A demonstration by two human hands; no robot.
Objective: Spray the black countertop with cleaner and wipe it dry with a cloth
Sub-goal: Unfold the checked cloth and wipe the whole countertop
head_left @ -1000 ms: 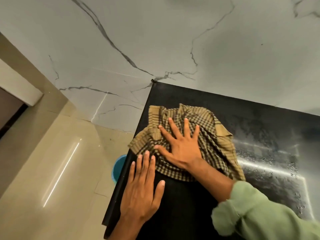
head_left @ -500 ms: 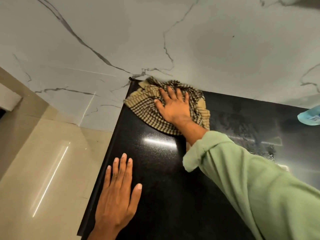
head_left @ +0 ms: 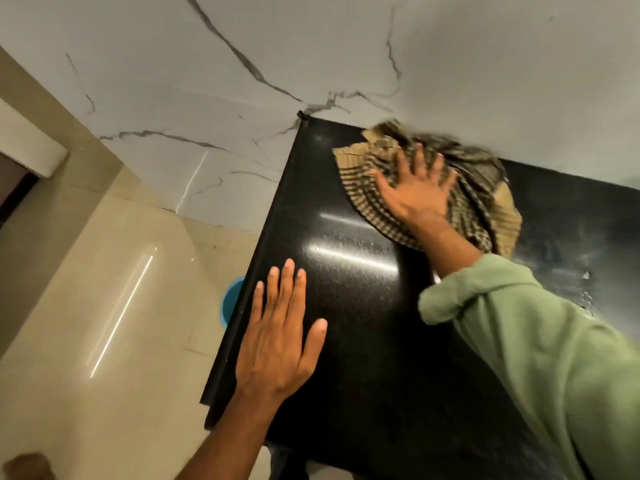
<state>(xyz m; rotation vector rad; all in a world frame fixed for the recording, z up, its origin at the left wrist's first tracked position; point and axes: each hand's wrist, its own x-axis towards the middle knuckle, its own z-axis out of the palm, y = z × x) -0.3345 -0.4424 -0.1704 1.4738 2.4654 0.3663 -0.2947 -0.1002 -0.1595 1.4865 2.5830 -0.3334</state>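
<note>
One checked cloth (head_left: 429, 188), two hands, right hand (head_left: 417, 192) flat on cloth, fingers spread, left hand (head_left: 277, 337) flat on shiny black countertop (head_left: 363, 341), white marble wall (head_left: 311, 46), tan floor (head_left: 86, 306)

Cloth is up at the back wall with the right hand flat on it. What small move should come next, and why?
Probably sweep the cloth rightward along the wall. The right hand presses it flat near the back left corner, where the countertop looks glossy and dry, while droplets and streaks remain to the right. The left hand rests flat, bracing.
</note>
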